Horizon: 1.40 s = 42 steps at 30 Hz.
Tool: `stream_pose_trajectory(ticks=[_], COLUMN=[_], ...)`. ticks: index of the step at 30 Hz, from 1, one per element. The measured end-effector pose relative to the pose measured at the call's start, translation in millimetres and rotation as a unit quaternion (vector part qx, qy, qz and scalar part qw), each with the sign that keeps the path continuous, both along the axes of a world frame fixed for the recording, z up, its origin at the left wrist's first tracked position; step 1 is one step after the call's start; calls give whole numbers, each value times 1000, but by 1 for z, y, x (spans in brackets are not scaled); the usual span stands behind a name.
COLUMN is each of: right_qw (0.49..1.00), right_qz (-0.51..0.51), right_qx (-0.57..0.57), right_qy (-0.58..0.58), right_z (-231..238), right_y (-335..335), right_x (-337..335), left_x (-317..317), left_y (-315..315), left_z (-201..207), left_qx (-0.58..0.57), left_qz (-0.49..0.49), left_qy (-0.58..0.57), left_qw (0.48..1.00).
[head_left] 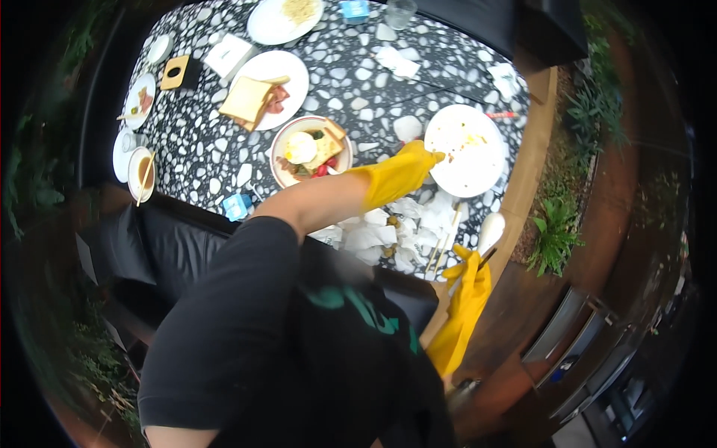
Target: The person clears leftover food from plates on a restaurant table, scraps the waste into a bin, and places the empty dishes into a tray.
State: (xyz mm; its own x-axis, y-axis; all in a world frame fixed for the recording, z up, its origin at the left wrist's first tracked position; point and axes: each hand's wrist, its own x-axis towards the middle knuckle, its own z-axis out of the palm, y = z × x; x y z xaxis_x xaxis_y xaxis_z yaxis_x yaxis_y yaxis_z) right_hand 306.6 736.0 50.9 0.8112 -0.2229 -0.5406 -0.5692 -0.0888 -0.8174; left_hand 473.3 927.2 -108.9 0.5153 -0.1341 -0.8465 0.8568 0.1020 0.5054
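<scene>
"Where's the plate being handled?"

"Right of centre in the upper half of the frame: a round white plate [463, 184] scattered with food scraps. The yellow-gloved left hand [403, 173] has its fingertips at the left rim. I can't tell whether they pinch it or only touch."

"And the right hand?"

"The yellow-gloved right hand [469, 284], lower right of centre, is closed around a white spoon [490, 230], bowl end up. A thin dark utensil [488, 256] pokes out beside it; I can't make out its kind."

"How would you handle that plate well?"

"I'd want a firm thumb-and-finger hold on the rim and the plate kept level, since the scraps look loose. The spoon hand should keep its grip snug, so nothing slips out."

"What about edges?"

"The wooden table edge [515, 200] runs close along the plate's right, so I'd avoid pushing that way. Below lie crumpled napkins [370, 237] and wooden chopsticks [446, 243], easily snagged. The left forearm [314, 200] crosses the lower rim of the egg-and-toast bowl [275, 158]; lift that elbow."

"Any open room?"

"Mostly upper centre, on the pebble-patterned tabletop [351, 89] right of the sandwich plate [298, 73]."
</scene>
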Motion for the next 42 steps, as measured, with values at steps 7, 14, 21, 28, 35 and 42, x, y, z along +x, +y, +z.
stream_pose_trajectory(ticks=[7, 14, 21, 28, 35, 42], right_qw=[972, 895, 947, 976, 858, 890], right_qz=[191, 215, 127, 102, 310, 236], right_qx=[-133, -354, -174, -158, -375, -389], right_qy=[-34, 165, 239, 109, -166, -36], right_z=[-4, -87, -145, -88, -61, -36], right_y=[154, 218, 230, 257, 261, 275], right_x=[70, 65, 33, 28, 0, 9], left_x=[-101, -147, -137, -139, -176, -274], left_y=[274, 512, 503, 463, 473, 479], left_z=[18, -3, -46, -20, -68, -28], left_qx=[348, 365, 121, 157, 179, 208], left_qz=[142, 268, 282, 291, 294, 441], left_qy=[-355, -69, 90, 69, 28, 113], left_qw=[856, 889, 948, 941, 939, 866])
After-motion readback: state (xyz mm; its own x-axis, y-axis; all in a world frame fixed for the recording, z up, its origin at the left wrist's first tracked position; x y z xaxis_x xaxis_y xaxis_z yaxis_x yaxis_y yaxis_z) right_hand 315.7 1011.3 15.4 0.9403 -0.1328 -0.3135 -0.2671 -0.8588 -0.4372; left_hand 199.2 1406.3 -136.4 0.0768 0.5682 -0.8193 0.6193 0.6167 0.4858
